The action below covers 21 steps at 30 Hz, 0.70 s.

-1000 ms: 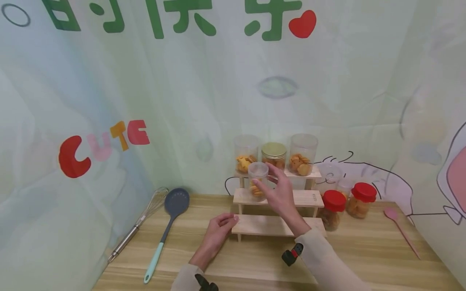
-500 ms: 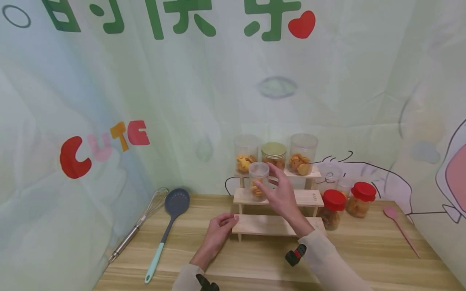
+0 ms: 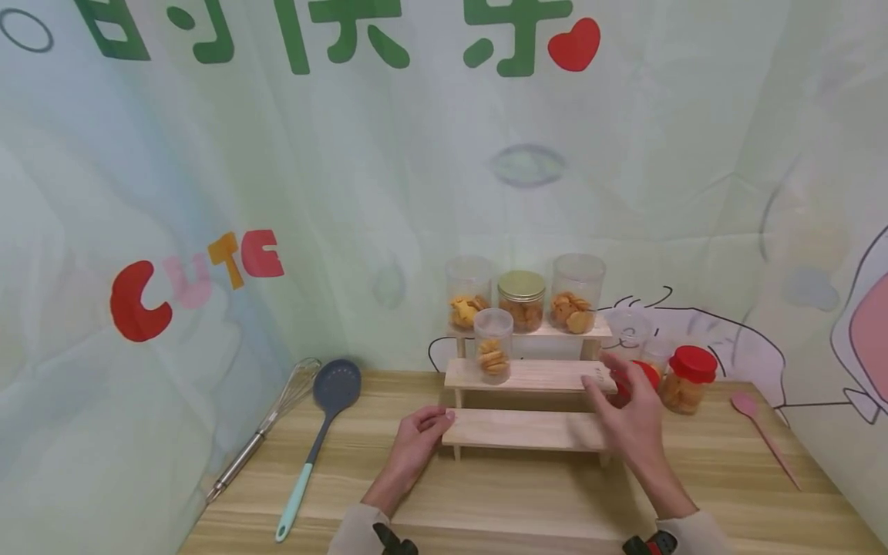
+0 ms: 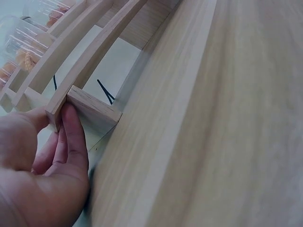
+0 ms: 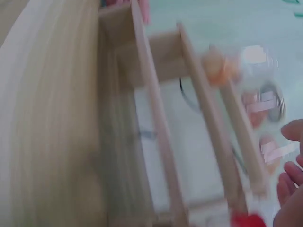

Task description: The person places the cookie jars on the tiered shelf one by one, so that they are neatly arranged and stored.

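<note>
Head cam: L hand (image 3: 411, 447) pinches 1 rack (image 3: 527, 428) w/ 4 jars (image 3: 522, 308), R hand (image 3: 633, 422) empty, fingers apart.

Passable over lower step (image 3: 523, 428) and middle step (image 3: 548, 371) right of small jar (image 3: 493, 354); blocked behind by top jars (image 3: 522, 304), lower left by left hand (image 3: 416, 443), right by right hand (image 3: 631, 414) and red-lidded jars (image 3: 692, 378).

- Whisk (image 3: 253, 442) on the desk (image 3: 714, 462), eight o'clock from the head view's middle
- Dark slotted skimmer (image 3: 318, 438), seven o'clock
- Pink spoon (image 3: 766, 439), four o'clock
- "CUTE" lettering (image 3: 190, 297), nine o'clock
- Red printed heart (image 3: 574, 45), one o'clock
</note>
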Tool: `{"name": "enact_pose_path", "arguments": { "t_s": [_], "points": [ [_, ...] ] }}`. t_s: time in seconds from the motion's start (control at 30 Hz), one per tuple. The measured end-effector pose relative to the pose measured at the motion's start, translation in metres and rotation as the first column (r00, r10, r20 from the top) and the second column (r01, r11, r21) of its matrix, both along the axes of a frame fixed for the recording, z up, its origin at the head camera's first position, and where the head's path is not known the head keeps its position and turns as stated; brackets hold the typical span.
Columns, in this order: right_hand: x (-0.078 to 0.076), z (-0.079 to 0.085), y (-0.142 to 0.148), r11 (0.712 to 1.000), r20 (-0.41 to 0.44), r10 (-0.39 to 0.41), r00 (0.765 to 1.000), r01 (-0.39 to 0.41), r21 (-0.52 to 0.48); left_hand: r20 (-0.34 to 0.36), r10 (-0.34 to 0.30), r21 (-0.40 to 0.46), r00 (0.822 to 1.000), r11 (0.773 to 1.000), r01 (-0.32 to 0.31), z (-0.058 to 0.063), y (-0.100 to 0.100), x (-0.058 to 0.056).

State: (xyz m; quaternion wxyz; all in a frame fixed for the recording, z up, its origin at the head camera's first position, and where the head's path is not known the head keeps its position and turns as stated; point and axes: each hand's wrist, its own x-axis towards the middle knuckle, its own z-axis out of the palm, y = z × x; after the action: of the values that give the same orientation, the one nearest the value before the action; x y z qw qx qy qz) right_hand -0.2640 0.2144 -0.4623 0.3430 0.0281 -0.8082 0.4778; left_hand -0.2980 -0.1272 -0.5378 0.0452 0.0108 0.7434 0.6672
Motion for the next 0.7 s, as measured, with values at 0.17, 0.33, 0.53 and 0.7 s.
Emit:
{"name": "enact_pose_path", "arguments": {
  "t_s": [0.17, 0.33, 0.53, 0.7],
  "points": [
    [0.004, -0.013, 0.042, 0.99, 0.018, -0.14, 0.99, 0.141, -0.023, -0.002, -0.003, -0.005, 1.0, 1.0, 0.003, 0.001, 0.0, 0.001],
    [0.0, -0.026, 0.066, 0.988, 0.198, -0.105, 0.975, 0.124, -0.087, -0.003, -0.007, 0.0, 1.0, 1.0, 0.007, 0.003, -0.002, 0.001],
    [-0.004, -0.041, 0.082, 0.995, 0.368, 0.033, 0.929, 0.005, -0.103, 0.009, -0.015, 0.009, 1.0, 1.0, 0.015, 0.004, -0.002, 0.002],
    [-0.007, -0.047, 0.089, 0.991, 0.394, 0.095, 0.914, -0.051, -0.121, 0.001, -0.014, 0.006, 1.0, 1.0, 0.014, 0.005, -0.001, 0.003]
  ]
}}
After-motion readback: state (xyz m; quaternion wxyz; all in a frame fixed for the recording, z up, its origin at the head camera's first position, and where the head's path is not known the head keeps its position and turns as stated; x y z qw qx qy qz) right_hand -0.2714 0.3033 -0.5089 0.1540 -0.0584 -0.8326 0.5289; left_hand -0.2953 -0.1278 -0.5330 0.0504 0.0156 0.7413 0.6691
